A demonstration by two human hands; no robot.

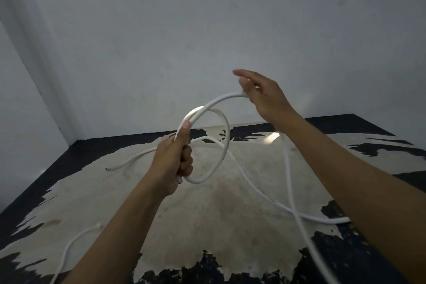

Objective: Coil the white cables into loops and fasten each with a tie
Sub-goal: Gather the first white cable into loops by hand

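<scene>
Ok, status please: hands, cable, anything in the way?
Left hand grips one cable loop. Right hand on its top arc, grip unclear. Slack trails over floor; second cable lower left. No tie seen.
</scene>
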